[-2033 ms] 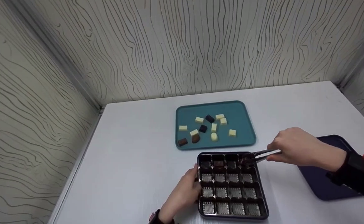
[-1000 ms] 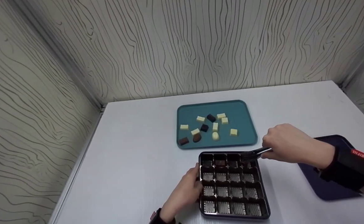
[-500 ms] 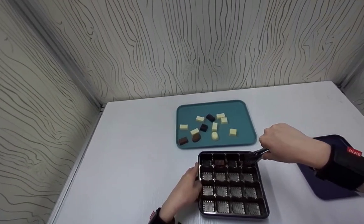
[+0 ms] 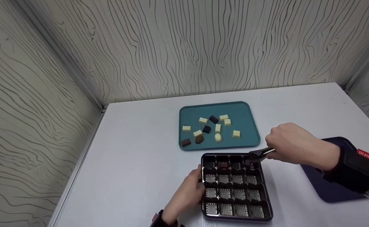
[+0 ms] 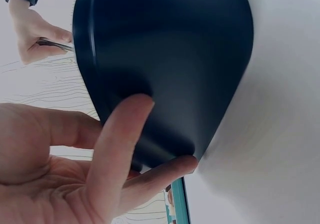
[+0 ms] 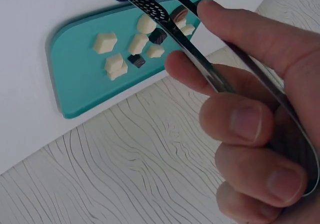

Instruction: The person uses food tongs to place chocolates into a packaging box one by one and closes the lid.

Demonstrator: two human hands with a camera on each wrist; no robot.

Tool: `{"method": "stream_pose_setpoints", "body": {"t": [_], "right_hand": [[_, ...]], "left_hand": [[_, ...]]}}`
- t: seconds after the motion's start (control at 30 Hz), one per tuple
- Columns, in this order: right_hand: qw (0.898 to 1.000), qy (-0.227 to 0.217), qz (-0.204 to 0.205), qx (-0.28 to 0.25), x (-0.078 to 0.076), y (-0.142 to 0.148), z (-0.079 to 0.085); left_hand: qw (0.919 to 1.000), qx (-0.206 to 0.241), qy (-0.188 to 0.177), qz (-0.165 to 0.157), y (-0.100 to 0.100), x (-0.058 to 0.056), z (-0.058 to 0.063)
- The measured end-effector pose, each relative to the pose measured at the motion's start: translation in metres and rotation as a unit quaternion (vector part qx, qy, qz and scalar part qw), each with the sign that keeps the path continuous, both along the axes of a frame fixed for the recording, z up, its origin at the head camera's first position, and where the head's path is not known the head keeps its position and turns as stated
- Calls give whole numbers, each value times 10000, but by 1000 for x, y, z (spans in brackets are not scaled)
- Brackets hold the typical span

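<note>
My right hand [image 4: 290, 143] grips metal tongs [image 4: 263, 152], its curled fingers and thumb round both arms in the right wrist view. The perforated tong tips reach over the far right compartment of a dark divided box [image 4: 236, 186], where a dark chocolate [image 4: 249, 162] shows under them. Along that back row sit a reddish-brown chocolate [image 4: 223, 164] and dark pieces beside it. My left hand [image 4: 187, 190] rests against the box's left side; in the left wrist view its thumb [image 5: 125, 139] lies straight along the smooth dark wall and another fingertip touches near the corner.
Behind the box lies a teal tray [image 4: 246, 121] with several white chocolates, such as one square piece [image 4: 236, 134], plus dark and brown ones [image 4: 186, 142]. A dark blue tray [image 4: 320, 184] lies at the right, partly under my right forearm. Patterned walls [image 4: 184, 47] bound the white table.
The tong arms have drawn closer together than two seconds ago. My right hand shifted slightly left, then a little back right over the last half second. My left hand and the box hold still.
</note>
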State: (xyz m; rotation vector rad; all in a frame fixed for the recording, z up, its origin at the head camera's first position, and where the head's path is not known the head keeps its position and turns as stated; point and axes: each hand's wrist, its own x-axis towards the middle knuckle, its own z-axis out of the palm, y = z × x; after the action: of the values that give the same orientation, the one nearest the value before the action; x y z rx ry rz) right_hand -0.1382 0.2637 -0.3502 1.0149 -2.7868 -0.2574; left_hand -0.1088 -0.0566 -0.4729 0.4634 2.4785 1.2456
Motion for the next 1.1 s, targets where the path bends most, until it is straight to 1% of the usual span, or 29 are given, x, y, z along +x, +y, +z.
{"method": "stream_pose_setpoints", "body": {"t": [0.17, 0.37, 0.57, 0.73, 0.83, 0.97, 1.1], "right_hand": [[10000, -12, 36, 62, 1, -1, -2], [9999, -70, -55, 71, 1, -3, -8], [9996, -233, -164, 58, 1, -7, -14], [9996, -273, -51, 88, 0, -11, -19], [9996, -245, -41, 128, 0, -13, -15], [9994, -214, -101, 247, -2, -20, -2], [9985, -292, -123, 446, -7, -32, 11]], "left_hand": [[10000, 3, -4, -6, 0, -1, 1], [10000, 24, 17, 24, 0, 0, 0], [10000, 3, 76, -39, 0, 1, 1], [10000, -40, 63, -58, 0, 0, 0], [10000, -23, 57, -43, 0, 0, 0], [9999, 25, 103, -26, 0, 1, 0], [9998, 91, 176, -35, 0, 0, -5]]}}
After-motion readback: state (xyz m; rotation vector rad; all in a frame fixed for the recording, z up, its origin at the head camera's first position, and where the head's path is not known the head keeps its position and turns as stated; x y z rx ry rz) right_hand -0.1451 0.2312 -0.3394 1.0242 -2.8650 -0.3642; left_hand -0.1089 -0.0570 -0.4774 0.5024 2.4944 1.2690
